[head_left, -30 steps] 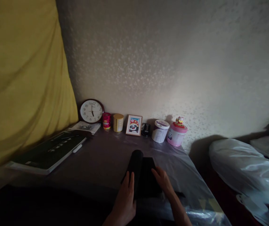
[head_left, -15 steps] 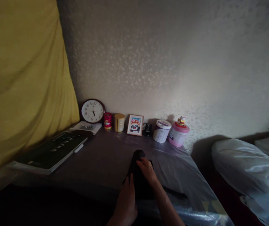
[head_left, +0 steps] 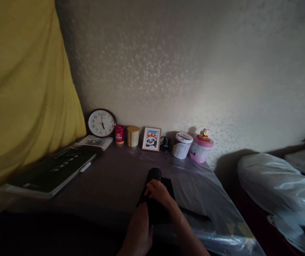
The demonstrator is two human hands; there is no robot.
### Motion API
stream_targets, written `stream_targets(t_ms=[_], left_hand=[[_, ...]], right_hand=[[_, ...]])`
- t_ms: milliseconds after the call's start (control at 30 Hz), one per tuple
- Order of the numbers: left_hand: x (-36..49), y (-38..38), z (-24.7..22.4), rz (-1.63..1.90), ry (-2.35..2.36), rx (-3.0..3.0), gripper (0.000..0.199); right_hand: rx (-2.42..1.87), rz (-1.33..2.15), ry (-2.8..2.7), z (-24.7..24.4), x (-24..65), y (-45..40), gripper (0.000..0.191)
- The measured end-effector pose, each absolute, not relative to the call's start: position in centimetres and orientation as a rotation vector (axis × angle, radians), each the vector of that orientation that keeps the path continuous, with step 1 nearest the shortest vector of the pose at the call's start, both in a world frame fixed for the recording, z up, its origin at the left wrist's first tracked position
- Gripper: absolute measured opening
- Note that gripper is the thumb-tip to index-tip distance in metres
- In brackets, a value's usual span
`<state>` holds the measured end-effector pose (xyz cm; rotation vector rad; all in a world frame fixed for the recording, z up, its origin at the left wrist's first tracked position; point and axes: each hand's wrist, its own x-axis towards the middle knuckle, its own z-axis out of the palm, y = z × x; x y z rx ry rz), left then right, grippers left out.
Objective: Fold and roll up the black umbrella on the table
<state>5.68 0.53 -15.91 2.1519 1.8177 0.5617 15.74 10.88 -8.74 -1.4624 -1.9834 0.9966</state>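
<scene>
Both hands work on a black, rounded roll-like thing on the table near its front edge. It is too dark to tell its kind. My right hand lies across it from the right, fingers curled over its upper part. Lower down, my left hand grips its left side, with the fingertips partly hidden in shadow. Beside the roll, a flat black piece shows behind my right wrist. A thin black strap runs out to the right on the plastic table cover.
Along the wall stand a round clock, a red can, a yellow can, a framed panda picture, a white tub and a pink-lidded tub. A green book and white marker lie left.
My right hand has shifted slightly left and down over the black roll, its fingers now more curled. More of the flat black piece shows. The view has moved a little.
</scene>
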Motion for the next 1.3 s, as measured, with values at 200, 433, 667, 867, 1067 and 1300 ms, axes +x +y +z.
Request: stream_targets(t_ms=[200,433,667,867,1067,1300], left_hand=[[5.0,-0.5,-15.0,1.011,1.9,2.288,0.048],[6.4,1.1,-13.1,0.943,1.791,2.392,0.035],[6.4,1.3,-14.0,0.886,1.769,2.307,0.042],[6.7,1.8,-16.3,0.899,1.72,2.27,0.053],[6.7,2.0,-14.3,0.591,1.726,2.136,0.069],[6.8,2.0,-13.0,0.478,1.736,2.104,0.07]], right_hand=[[-1.477,0.791,-2.192,-7.9,15.4,10.3,0.025],[-1.356,0.77,-2.343,-7.9,15.9,10.3,0.026],[-1.042,0.601,-2.243,-8.9,17.3,9.4,0.028],[-0.977,0.407,-2.366,-11.0,17.9,12.0,0.025],[-1.109,0.253,-2.41,-11.8,17.4,16.2,0.028],[-1.5,0.356,-2.19,-11.6,17.4,19.6,0.029]])
